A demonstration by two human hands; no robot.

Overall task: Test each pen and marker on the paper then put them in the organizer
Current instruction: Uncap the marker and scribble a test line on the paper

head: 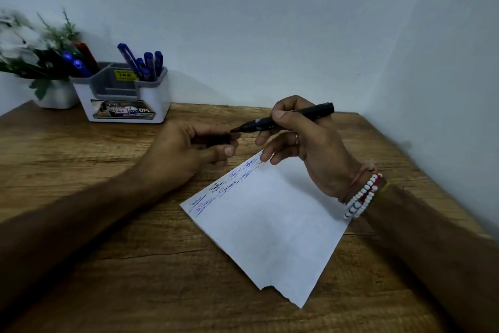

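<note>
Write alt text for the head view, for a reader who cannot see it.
The right hand holds an uncapped black marker, its tip at the cap in the left hand, above scribbled paper on a wooden table. An organizer holds blue pens.

Plain pale blue-grey walls [270,22] meet in a corner, wood-grain desk [81,170] pushed right in, dim lighting, blurry potted plant [37,62] back left.

Organizer [122,95] mid slot free — plant [35,54] adj.
</note>
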